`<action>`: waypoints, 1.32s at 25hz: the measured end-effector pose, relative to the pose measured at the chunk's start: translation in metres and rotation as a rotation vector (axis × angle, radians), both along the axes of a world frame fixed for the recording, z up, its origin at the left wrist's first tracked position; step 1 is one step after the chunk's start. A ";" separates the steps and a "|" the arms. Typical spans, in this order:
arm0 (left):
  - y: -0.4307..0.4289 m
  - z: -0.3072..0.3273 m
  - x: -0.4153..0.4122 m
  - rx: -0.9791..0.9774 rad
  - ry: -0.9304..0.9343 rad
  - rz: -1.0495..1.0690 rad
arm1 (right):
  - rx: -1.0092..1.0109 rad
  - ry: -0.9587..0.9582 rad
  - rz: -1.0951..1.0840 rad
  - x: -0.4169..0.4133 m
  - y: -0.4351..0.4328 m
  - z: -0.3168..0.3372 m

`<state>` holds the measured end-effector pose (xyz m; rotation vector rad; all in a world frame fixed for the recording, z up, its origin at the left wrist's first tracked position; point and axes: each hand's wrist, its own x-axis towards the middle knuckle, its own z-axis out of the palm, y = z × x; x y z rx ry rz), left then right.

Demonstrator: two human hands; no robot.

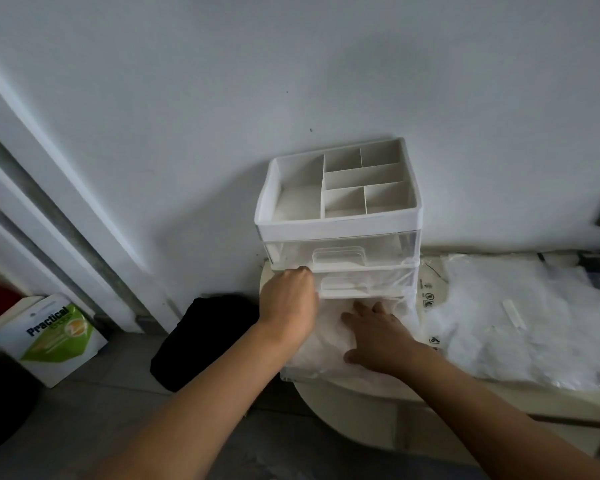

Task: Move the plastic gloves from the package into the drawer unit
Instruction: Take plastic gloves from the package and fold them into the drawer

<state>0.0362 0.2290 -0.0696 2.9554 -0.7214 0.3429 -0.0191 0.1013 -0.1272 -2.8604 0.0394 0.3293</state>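
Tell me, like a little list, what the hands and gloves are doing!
gloves: in the pulled-out bottom drawer
left hand: holds the left front edge of the unit
right hand: flat, pressing the gloves down
upper drawers: closed
package: lies right of the unit

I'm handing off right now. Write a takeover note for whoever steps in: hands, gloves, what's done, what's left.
Left hand grips the left front edge of the drawer unit, apparently steadying it.
Right hand lies flat, fingers straight, pressing a batch of plastic gloves into the pulled-out bottom drawer.
The package lies to the right of the unit and seems to hold more gloves.
Done: one batch is in the drawer.
Left: probably move the rest, then push the drawer shut.
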 end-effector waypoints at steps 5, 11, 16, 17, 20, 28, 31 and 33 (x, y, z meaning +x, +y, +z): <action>-0.014 -0.040 -0.003 -0.016 0.370 -0.196 | 0.032 -0.028 0.005 -0.002 0.001 0.001; -0.006 -0.083 0.028 0.257 0.692 -0.106 | 0.267 0.063 -0.265 0.002 0.002 -0.010; -0.003 -0.089 0.035 0.272 0.749 -0.082 | 0.652 -0.076 -0.588 0.001 -0.005 -0.002; -0.003 -0.090 0.035 0.270 0.751 -0.078 | 0.710 -0.093 -0.595 0.001 -0.006 -0.003; -0.005 -0.086 0.032 0.257 0.736 -0.072 | 0.824 -0.118 -0.625 0.004 -0.011 -0.007; -0.002 -0.072 0.022 0.232 0.687 -0.113 | 0.954 0.062 -0.395 -0.039 -0.051 0.046; 0.002 -0.051 0.013 0.128 0.637 -0.085 | 1.000 -0.061 -0.384 -0.067 -0.091 0.062; -0.002 -0.035 0.008 0.024 0.508 -0.085 | 0.782 -0.235 -0.514 -0.084 -0.129 0.057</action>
